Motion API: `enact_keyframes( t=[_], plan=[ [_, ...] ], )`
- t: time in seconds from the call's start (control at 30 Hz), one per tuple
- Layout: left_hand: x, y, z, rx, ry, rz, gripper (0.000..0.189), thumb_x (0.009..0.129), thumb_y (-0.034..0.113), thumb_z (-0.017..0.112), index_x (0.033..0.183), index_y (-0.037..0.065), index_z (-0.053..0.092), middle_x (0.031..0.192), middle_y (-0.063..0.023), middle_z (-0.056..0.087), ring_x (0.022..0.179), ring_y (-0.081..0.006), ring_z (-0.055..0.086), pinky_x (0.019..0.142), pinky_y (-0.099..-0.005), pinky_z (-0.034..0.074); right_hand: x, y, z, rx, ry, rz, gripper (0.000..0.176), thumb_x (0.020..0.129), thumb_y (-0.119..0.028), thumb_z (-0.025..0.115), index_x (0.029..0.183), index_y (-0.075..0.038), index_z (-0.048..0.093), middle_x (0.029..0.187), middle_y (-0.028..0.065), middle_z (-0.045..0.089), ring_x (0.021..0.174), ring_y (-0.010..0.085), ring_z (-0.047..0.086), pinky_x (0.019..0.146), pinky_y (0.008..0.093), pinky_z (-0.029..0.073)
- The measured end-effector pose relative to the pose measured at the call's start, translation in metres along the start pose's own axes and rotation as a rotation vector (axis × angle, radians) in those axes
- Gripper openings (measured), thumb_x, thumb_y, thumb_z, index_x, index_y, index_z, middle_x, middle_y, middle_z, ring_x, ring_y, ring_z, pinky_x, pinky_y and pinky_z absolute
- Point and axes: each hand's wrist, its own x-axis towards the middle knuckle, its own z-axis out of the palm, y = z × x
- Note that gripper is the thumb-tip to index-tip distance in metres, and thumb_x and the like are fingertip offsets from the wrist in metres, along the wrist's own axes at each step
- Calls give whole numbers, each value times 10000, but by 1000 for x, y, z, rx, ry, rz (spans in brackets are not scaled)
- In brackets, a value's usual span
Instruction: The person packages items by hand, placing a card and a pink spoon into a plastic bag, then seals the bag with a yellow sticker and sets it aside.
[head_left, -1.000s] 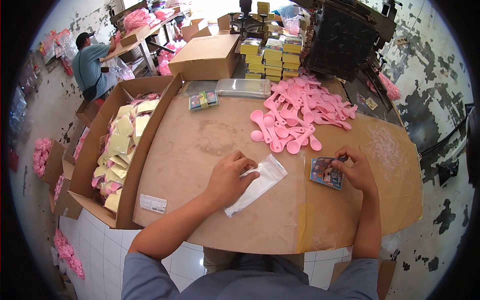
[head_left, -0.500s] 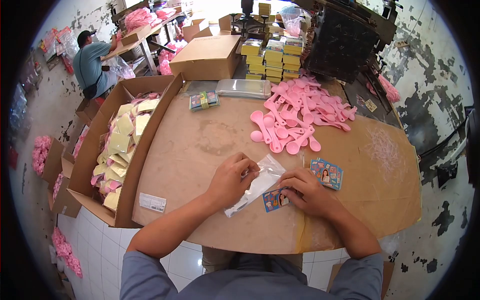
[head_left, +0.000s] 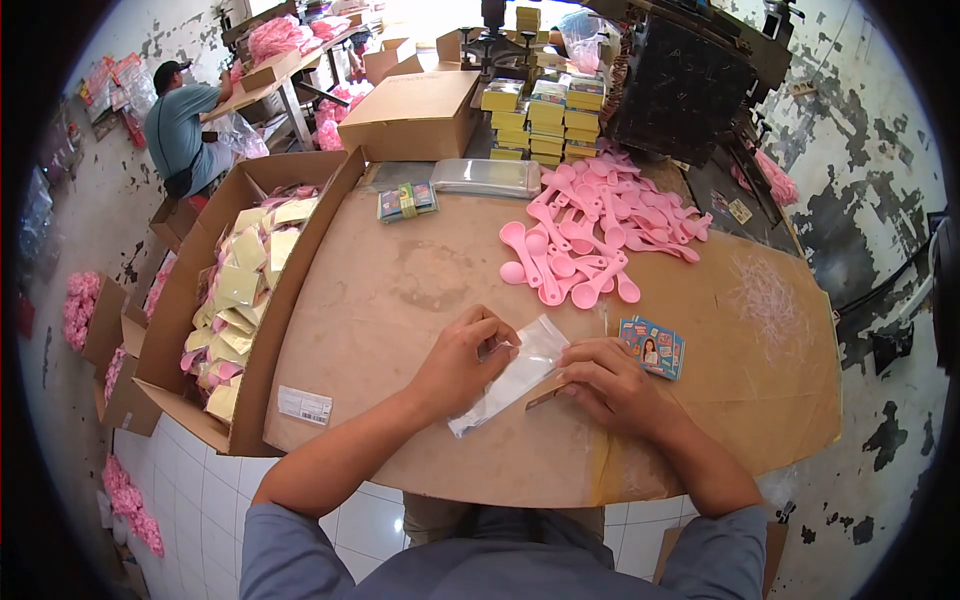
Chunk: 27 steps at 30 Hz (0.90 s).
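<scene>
My left hand pinches the upper edge of a clear plastic bag, which lies slanted over the cardboard table top. Close by on the right, my right hand grips a printed card. The card is tilted nearly edge-on, its near end pointing down left beside the bag. Just beyond my right hand sits a small stack of blue picture cards. A heap of pink plastic spoons is spread farther back.
At left stands a long carton filled with packed bags. Toward the back are a bundle of cards, a stack of clear bags, a closed box and stacked card packs. A person sits at another table.
My right hand has turned the card from face-up to nearly edge-on, bringing it against the bag's side. The bag's upper end has shifted slightly right; my left hand stays in place.
</scene>
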Motion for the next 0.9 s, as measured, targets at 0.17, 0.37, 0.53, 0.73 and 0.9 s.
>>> enact_keyframes(
  t=[0.17, 0.37, 0.53, 0.73, 0.9],
  plan=[
    [2, 10, -3, -113, -31, -128, 188, 917, 93, 767, 1084, 15, 730, 898, -49, 694, 698, -98, 612, 654, -273, 508, 0, 0, 0, 12, -20, 26, 230, 839, -72, 790, 1041, -74, 682, 1128, 76, 682, 1135, 275, 650, 940, 406, 470],
    [2, 16, -8, -75, -110, -148, 148, 956, 93, 702, 1056, -13, 679, 887, -122, 724, 682, -209, 651, 682, -340, 543, 1, 3, -2, -15, -27, -18, 242, 844, -76, 784, 1057, -51, 670, 1140, 92, 702, 1109, 278, 668, 960, 410, 488],
    [2, 6, -5, -114, 8, -105, 114, 975, 91, 679, 1043, 14, 629, 904, -70, 743, 740, -136, 665, 716, -285, 522, -1, 3, 1, 26, -117, 87, 224, 875, -73, 748, 1079, -28, 669, 1182, 120, 728, 1088, 297, 688, 995, 419, 494],
    [8, -5, -13, -688, 50, -150, 148, 1009, 38, 626, 1144, 23, 567, 974, -119, 751, 889, -201, 730, 840, -306, 547, -2, 1, -2, 162, -90, 256, 236, 892, -60, 727, 1122, -25, 683, 1137, 118, 731, 1037, 284, 690, 981, 397, 497],
    [6, 17, -23, -821, -153, -237, 324, 1022, 46, 645, 1297, 0, 481, 1024, -144, 751, 956, -196, 748, 826, -303, 590, -8, 15, -6, 343, 73, 548, 241, 942, -75, 725, 1163, -6, 659, 1044, 70, 699, 959, 172, 675, 877, 325, 531]
  ],
)
